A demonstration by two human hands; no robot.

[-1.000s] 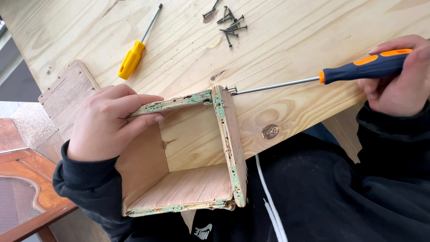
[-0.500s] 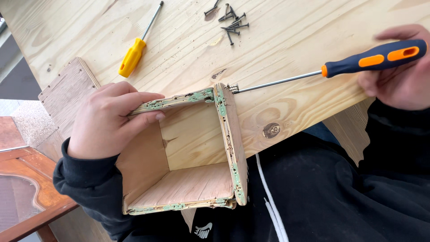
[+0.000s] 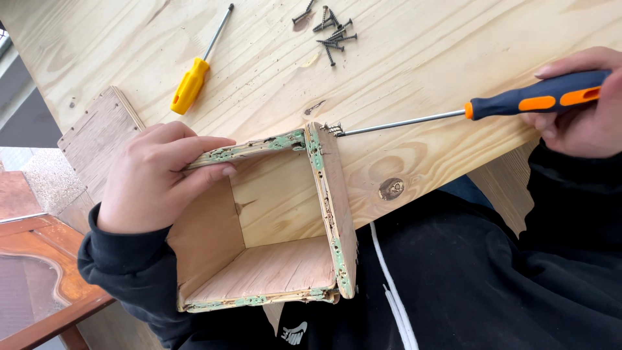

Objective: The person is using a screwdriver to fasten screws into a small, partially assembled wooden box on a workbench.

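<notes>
Head view: left hand [image 3: 159, 178] fingers clamped the wooden box [image 3: 278, 220] at the desk's [image 3: 421, 65] near edge; right hand [image 3: 580, 107] fingers wrapped the blue-orange screwdriver [image 3: 538, 97], its tip on a corner screw [image 3: 332, 128]. Judged mid-turning; steady pressure needed next.

The right hand [image 3: 580, 110] is cut off by the frame's right edge, its palm hidden behind the screwdriver handle [image 3: 538, 96]. The left hand [image 3: 159, 175] covers the wooden box's [image 3: 272, 220] near corner, its fingertips tucked inside. The loose screws [image 3: 330, 29] run off the top edge, too small to count.
</notes>
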